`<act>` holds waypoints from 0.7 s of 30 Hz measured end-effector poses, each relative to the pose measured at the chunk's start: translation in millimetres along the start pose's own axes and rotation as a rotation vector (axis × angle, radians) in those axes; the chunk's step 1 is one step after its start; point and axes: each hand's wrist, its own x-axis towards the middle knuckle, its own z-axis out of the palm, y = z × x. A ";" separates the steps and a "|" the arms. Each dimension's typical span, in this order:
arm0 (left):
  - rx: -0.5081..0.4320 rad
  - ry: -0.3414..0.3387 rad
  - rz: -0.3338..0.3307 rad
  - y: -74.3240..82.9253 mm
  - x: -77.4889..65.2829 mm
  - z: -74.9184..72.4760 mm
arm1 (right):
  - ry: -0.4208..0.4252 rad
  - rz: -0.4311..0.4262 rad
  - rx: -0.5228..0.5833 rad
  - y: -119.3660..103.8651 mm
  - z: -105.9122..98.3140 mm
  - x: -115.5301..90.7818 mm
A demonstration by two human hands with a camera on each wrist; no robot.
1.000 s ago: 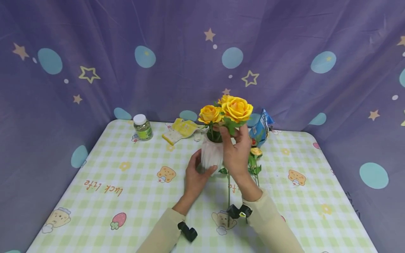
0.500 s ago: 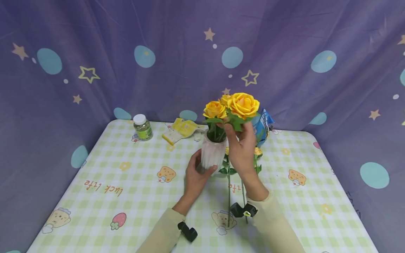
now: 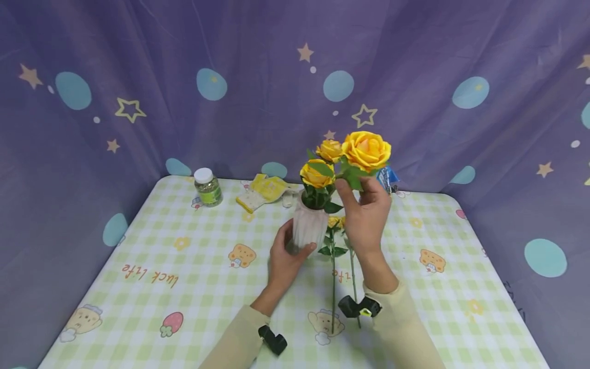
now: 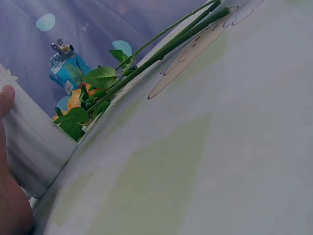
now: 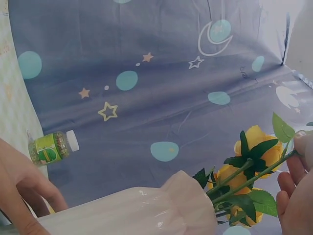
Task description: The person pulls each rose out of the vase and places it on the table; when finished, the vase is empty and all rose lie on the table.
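Note:
My left hand (image 3: 287, 253) grips a white ribbed vase (image 3: 308, 225) around its side, the thumb across the front. Two yellow roses (image 3: 317, 174) with green leaves stand in its mouth. My right hand (image 3: 369, 220) pinches a larger yellow rose (image 3: 366, 149) by the stem just beneath its bloom, above and right of the vase. In the right wrist view the pinched stem (image 5: 244, 183) slants into the vase opening. Below the right hand, more yellow roses (image 3: 335, 222) lie on the table, their long green stems (image 3: 334, 292) pointing toward me.
A white-capped jar (image 3: 208, 187) stands at the back left of the checked tablecloth (image 3: 203, 287). A yellow-and-white cloth item (image 3: 267, 189) lies behind the vase. A blue bag (image 3: 387, 177), clipped at the top, sits behind my right hand. A purple curtain (image 3: 258, 123) encloses the table.
My right hand has moved right and slightly up with the large rose, away from the other blooms. Those roses have shifted in the vase. The left hand stays on the vase.

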 end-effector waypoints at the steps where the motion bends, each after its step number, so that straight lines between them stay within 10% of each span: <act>1: -0.001 0.000 -0.002 -0.2 -0.4 -0.2 | 0.010 0.000 0.011 -0.3 -0.3 0.5; 21: -0.012 -0.020 -0.006 3.4 -1.0 -2.1 | 0.196 -0.112 0.214 -5.1 -10.2 23.8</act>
